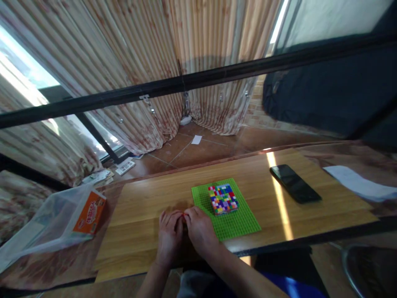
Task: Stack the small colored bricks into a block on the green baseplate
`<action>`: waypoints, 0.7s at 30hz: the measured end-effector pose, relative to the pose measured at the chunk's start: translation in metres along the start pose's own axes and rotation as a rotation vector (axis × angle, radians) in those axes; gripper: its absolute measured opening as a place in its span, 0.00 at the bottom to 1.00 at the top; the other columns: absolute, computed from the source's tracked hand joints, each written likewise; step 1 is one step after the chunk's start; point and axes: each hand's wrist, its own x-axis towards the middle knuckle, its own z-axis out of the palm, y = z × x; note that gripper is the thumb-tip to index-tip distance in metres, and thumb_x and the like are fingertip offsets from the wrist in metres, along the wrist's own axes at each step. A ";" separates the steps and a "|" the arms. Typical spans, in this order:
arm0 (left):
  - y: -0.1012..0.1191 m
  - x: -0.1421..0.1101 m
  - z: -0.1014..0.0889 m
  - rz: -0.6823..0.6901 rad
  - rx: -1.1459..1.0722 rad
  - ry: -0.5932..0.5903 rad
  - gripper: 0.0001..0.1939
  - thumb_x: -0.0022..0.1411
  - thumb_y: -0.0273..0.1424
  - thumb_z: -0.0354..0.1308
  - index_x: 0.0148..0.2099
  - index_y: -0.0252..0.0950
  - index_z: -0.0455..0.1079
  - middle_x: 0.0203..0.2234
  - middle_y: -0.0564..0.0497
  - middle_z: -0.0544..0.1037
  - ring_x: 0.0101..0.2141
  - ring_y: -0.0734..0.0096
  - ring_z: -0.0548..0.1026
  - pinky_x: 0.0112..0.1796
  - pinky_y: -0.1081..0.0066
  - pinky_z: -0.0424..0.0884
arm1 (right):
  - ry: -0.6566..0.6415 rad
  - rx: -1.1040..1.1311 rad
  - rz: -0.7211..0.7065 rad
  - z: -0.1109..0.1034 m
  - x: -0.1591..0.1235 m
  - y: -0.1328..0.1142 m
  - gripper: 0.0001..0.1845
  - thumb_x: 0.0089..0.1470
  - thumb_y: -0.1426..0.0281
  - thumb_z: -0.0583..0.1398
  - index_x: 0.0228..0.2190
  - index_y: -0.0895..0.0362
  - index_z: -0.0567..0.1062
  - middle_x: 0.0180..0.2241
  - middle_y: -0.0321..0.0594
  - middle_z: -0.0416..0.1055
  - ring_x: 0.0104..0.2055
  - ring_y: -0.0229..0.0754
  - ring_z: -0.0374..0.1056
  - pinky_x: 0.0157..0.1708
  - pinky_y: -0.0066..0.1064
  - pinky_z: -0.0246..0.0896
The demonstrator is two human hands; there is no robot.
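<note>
Pinched small red piece (184, 215) between fingertips of left hand (170, 231) and right hand (200, 229), just beside green baseplate (242, 223) bearing multicolored brick block (223, 199), on wooden table (139, 223).

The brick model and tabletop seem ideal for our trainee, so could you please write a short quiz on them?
1. True or false: the phone lies to the right of the baseplate.
2. What do the left hand and right hand hold between them? A) a pen; B) a small red piece; C) a card.
3. Fill in: the multicoloured brick block stands on a ____ baseplate.
Key: 1 true; 2 B; 3 green.
</note>
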 end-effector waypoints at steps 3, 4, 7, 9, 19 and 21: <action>0.001 0.001 -0.002 0.002 -0.012 0.008 0.09 0.66 0.31 0.51 0.42 0.39 0.72 0.38 0.48 0.80 0.40 0.63 0.77 0.53 0.54 0.62 | 0.079 0.170 -0.052 -0.023 -0.003 -0.006 0.09 0.60 0.76 0.55 0.33 0.56 0.75 0.34 0.40 0.74 0.37 0.39 0.70 0.38 0.28 0.62; 0.002 0.002 -0.002 0.002 -0.017 0.017 0.09 0.65 0.31 0.51 0.42 0.39 0.72 0.38 0.48 0.80 0.40 0.63 0.77 0.53 0.54 0.62 | 0.117 0.224 -0.066 -0.034 -0.004 -0.007 0.08 0.59 0.76 0.56 0.33 0.56 0.75 0.33 0.39 0.74 0.36 0.38 0.70 0.38 0.27 0.63; 0.001 0.002 -0.002 -0.002 -0.033 0.035 0.08 0.65 0.32 0.52 0.41 0.39 0.72 0.37 0.48 0.80 0.40 0.63 0.77 0.53 0.55 0.62 | 0.217 0.323 -0.075 -0.071 -0.002 0.000 0.09 0.58 0.74 0.56 0.37 0.55 0.76 0.32 0.37 0.75 0.33 0.36 0.70 0.35 0.26 0.63; 0.000 0.002 -0.002 -0.008 -0.043 0.035 0.08 0.65 0.33 0.52 0.41 0.39 0.72 0.37 0.48 0.80 0.40 0.62 0.77 0.53 0.54 0.62 | 0.289 0.295 -0.055 -0.095 0.003 0.012 0.11 0.60 0.73 0.55 0.41 0.54 0.76 0.35 0.39 0.76 0.35 0.37 0.71 0.37 0.28 0.64; -0.002 0.002 -0.002 -0.013 -0.073 0.035 0.07 0.64 0.33 0.53 0.40 0.39 0.72 0.37 0.49 0.80 0.40 0.62 0.77 0.52 0.54 0.62 | 0.274 0.146 0.049 -0.122 0.034 0.076 0.11 0.59 0.70 0.56 0.38 0.53 0.79 0.38 0.40 0.78 0.41 0.43 0.73 0.44 0.35 0.64; -0.002 0.002 -0.002 -0.003 -0.073 0.038 0.07 0.64 0.32 0.54 0.41 0.39 0.72 0.37 0.49 0.80 0.40 0.62 0.77 0.51 0.55 0.63 | 0.238 0.201 0.025 -0.116 0.042 0.083 0.10 0.57 0.70 0.57 0.36 0.53 0.80 0.39 0.40 0.78 0.43 0.43 0.72 0.47 0.36 0.63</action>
